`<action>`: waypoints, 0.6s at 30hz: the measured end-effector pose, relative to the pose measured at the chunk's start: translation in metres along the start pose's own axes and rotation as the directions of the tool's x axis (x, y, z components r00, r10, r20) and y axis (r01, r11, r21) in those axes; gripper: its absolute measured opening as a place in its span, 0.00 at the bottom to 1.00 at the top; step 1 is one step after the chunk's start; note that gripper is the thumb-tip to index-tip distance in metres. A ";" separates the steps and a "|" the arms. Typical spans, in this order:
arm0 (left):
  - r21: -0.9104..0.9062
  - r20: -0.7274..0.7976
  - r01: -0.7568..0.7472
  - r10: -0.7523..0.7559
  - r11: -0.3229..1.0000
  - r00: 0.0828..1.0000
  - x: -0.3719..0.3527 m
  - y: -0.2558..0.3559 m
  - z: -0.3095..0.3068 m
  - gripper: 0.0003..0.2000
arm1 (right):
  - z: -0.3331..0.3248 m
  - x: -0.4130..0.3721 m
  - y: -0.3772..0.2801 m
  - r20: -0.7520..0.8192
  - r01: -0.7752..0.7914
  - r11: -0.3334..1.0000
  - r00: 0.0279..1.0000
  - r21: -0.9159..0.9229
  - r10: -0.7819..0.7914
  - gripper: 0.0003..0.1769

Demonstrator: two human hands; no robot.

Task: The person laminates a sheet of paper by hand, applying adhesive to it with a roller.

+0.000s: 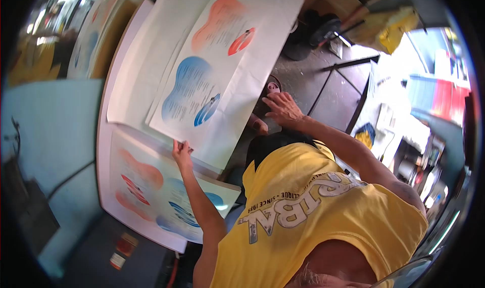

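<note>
My left hand (183, 151) is at the lower edge of a printed sheet (174, 93) with orange and blue rounded patches. Its thumb and fingers are closed around something small and dark that I cannot make out. The printed sheet lies on a larger white sheet (252, 50). Below my left hand, a second printed sheet (161, 187) with similar orange and blue shapes rests on the table. Off the table's right side, my right hand (285, 110) has its fingers apart and nothing visible in them. It hangs above the floor, close to my legs.
The white table (104, 161) has a rounded rim at left, beside a blue wall (55, 116). A dark metal frame (353, 81) stands on the floor at right. A yellow bag (391, 33) is at upper right. A dark surface (101, 247) lies below the table.
</note>
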State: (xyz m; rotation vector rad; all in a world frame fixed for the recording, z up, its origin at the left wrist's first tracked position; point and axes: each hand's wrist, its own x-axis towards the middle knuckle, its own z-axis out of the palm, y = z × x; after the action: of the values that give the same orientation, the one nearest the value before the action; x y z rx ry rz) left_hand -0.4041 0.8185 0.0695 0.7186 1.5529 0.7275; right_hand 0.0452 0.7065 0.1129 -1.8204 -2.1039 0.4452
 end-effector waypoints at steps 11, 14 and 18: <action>0.136 0.040 -0.051 0.046 0.989 0.998 0.002 -0.026 -0.001 0.23 | -0.009 -0.231 0.013 -0.273 -0.748 0.641 0.590 0.171 0.760 0.27; 0.296 0.040 -0.068 0.058 0.953 0.997 -0.012 -0.002 0.012 0.30 | -0.016 -0.276 0.000 -0.521 -0.844 0.502 0.348 0.187 0.779 0.29; 0.433 0.064 -0.092 0.071 0.897 0.995 -0.013 0.002 0.021 0.35 | -0.048 -0.336 0.049 -0.751 -0.953 0.203 -0.037 0.226 0.659 0.34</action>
State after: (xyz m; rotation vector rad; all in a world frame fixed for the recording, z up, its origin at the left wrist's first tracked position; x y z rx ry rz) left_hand -0.3823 0.8105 0.0773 1.1302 1.6687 0.4168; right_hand 0.1546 0.3816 0.1216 -2.7104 -0.2071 -0.5270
